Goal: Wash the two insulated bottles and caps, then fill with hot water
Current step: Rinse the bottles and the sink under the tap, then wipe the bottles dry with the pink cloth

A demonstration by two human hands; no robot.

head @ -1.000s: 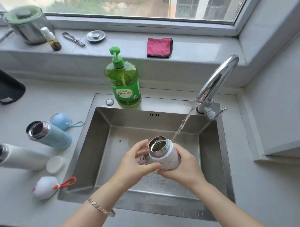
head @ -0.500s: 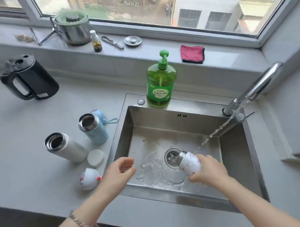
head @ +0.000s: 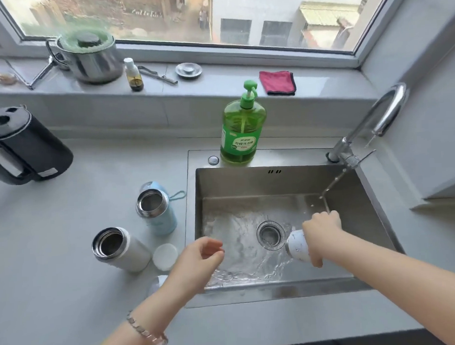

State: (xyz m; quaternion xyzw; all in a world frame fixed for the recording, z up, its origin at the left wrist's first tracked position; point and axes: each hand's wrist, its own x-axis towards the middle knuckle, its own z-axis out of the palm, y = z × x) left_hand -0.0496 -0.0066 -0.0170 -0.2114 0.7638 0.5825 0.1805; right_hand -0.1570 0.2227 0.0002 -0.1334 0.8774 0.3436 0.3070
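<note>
My right hand (head: 320,229) grips a small white patterned bottle (head: 297,246), tipped mouth-down over the sink (head: 247,183) so water pours out beside the drain (head: 270,234). My left hand (head: 201,258) hovers over the sink's left rim, fingers loosely curled, holding nothing. On the counter to the left stand an open blue bottle (head: 157,212) and an open white bottle (head: 119,249), with a blue cap (head: 154,186) behind and a round white cap (head: 165,256) between them. Another white cap (head: 158,282) is partly hidden by my left wrist.
The faucet (head: 369,127) at the sink's back right runs a thin stream. A green soap dispenser (head: 241,128) stands on the sink's back rim. A black kettle (head: 22,148) sits far left. The windowsill holds a steel pot (head: 88,57), a small vial (head: 133,76) and a red cloth (head: 277,81).
My left hand let go of the small bottle and drew back to the sink's left rim. My right hand tipped the bottle further down, pouring its water out near the drain.
</note>
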